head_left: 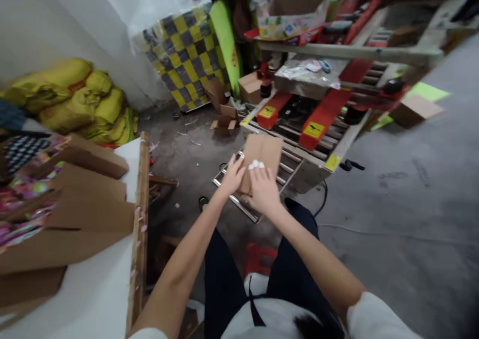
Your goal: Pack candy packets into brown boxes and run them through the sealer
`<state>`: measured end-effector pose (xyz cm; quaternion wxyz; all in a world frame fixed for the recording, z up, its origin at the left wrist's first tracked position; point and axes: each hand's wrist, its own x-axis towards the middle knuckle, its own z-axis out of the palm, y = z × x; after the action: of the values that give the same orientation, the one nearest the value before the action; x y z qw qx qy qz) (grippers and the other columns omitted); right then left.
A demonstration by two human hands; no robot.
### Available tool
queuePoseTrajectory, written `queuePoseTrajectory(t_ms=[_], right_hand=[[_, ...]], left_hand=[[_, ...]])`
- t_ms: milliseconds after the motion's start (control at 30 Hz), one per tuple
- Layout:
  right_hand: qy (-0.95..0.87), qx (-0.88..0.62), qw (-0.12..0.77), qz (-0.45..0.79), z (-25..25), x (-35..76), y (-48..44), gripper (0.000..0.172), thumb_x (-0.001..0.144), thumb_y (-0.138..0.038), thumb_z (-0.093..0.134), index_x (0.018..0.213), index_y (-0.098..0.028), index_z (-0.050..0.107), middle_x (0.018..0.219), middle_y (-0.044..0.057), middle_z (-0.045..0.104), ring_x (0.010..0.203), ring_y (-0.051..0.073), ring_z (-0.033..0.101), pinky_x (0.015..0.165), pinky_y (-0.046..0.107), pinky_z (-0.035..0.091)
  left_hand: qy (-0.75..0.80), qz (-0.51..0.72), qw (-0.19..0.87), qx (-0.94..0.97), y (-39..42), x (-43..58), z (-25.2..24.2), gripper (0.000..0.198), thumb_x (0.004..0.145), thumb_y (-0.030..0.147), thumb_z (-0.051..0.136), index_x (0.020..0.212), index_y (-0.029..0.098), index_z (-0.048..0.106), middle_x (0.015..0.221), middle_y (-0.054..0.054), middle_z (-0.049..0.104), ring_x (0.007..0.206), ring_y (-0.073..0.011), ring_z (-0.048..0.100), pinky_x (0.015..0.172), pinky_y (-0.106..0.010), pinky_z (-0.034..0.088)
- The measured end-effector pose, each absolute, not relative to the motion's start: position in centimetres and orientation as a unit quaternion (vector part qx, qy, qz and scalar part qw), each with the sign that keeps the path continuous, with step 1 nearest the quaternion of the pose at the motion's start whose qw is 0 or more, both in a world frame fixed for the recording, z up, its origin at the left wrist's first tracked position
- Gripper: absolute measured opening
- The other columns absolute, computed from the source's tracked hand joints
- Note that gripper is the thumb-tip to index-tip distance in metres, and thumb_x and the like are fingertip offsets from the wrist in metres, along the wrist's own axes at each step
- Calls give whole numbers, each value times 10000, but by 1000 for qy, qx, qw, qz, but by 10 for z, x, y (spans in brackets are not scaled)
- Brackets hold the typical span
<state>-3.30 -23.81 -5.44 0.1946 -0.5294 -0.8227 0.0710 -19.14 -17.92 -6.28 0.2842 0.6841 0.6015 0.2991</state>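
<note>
A brown cardboard box (267, 149) with closed flaps lies at the front end of a roller conveyor (290, 162). Along its left side my left hand (232, 175) grips the edge, with something dark and white at a fingertip. My right hand (264, 189) lies over the box's top face, fingers forward and thumb at the near edge, so the box is held between both hands. White coverings (256, 165) show on the right fingertips. The underside of the box is hidden.
The red-and-grey carton-sealing machine (314, 119) stands just beyond the box. At left is a white table (101, 284) with open cartons (90, 194) of pink packets. Yellow sacks (75, 99) lie by the wall. A red stool (260, 259) is beneath me; a cable (359, 229) crosses the floor.
</note>
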Motion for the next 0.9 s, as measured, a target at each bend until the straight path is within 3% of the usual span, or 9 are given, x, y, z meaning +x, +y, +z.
queuePoseTrajectory(t_ms=[167, 300, 367, 433, 567, 633, 733, 800, 900], right_hand=[[-743, -646, 170, 39, -33, 30, -113, 771, 884, -508, 698, 1412, 24, 520, 1371, 377, 548, 1305, 441, 515, 1019, 522, 395], [-646, -719, 255, 28, -49, 21, -42, 1025, 853, -540, 727, 1534, 104, 313, 1505, 463, 345, 1480, 497, 293, 1001, 636, 344], [-672, -672, 308, 43, -53, -23, -67, 875, 928, -494, 618, 1525, 87, 350, 1512, 454, 343, 1485, 481, 301, 1007, 648, 357], [-801, -516, 269, 140, -47, -92, -129, 565, 956, -372, 541, 1398, -23, 578, 1323, 382, 588, 1301, 415, 546, 994, 576, 442], [-888, -286, 242, 266, 4, -266, -270, 335, 910, -318, 642, 1236, -283, 709, 1214, 103, 721, 1157, 219, 663, 1019, 314, 525], [-891, -186, 265, 317, 44, -341, -317, 475, 916, -368, 670, 1366, -224, 628, 1277, 125, 662, 1187, 225, 641, 1033, 323, 526], [-878, -171, 316, 317, 95, -418, -347, 659, 877, -413, 737, 1471, -227, 519, 1577, 186, 374, 1466, 322, 401, 1154, 446, 435], [-878, -189, 310, 312, 110, -446, -350, 497, 899, -341, 711, 1369, -226, 601, 1670, 172, 210, 1529, 371, 282, 1166, 511, 408], [-880, -175, 307, 318, 100, -456, -346, 221, 927, -220, 634, 1135, -177, 696, 1688, 147, 212, 1513, 337, 336, 1187, 494, 390]], left_hand=[[599, 415, 328, 601, -294, -242, -56, 555, 908, 345, 622, 1445, 230, 547, 1557, -146, 488, 1399, -287, 521, 1067, -436, 540], [686, 538, 199, 448, -421, -319, -43, 448, 926, 383, 621, 1343, 221, 587, 1429, -141, 591, 1292, -250, 606, 1046, -406, 551], [731, 605, 64, 311, -477, -367, -34, 346, 917, 395, 629, 1203, 201, 610, 1288, -123, 649, 1187, -227, 652, 980, -373, 573], [731, 656, -64, 173, -516, -419, -26, 269, 893, 362, 632, 1097, 194, 577, 1165, -93, 650, 1060, -196, 667, 856, -316, 589], [707, 694, -130, 27, -544, -503, -16, 239, 869, 205, 576, 1081, 221, 470, 1136, -46, 594, 982, -129, 641, 793, -241, 555], [718, 688, -104, -5, -544, -530, -14, 222, 875, 180, 562, 1058, 228, 447, 1114, -29, 573, 954, -105, 626, 797, -221, 544], [736, 674, -52, -26, -541, -559, -17, 143, 895, 172, 559, 982, 215, 455, 993, -5, 553, 852, -92, 596, 746, -206, 533], [749, 661, -14, -46, -540, -577, -20, 88, 915, 175, 547, 936, 201, 466, 919, 2, 535, 772, -94, 566, 695, -212, 524], [765, 639, 40, -75, -537, -607, -20, 107, 961, 260, 526, 900, 188, 476, 850, -1, 527, 701, -111, 543, 640, -245, 522]])
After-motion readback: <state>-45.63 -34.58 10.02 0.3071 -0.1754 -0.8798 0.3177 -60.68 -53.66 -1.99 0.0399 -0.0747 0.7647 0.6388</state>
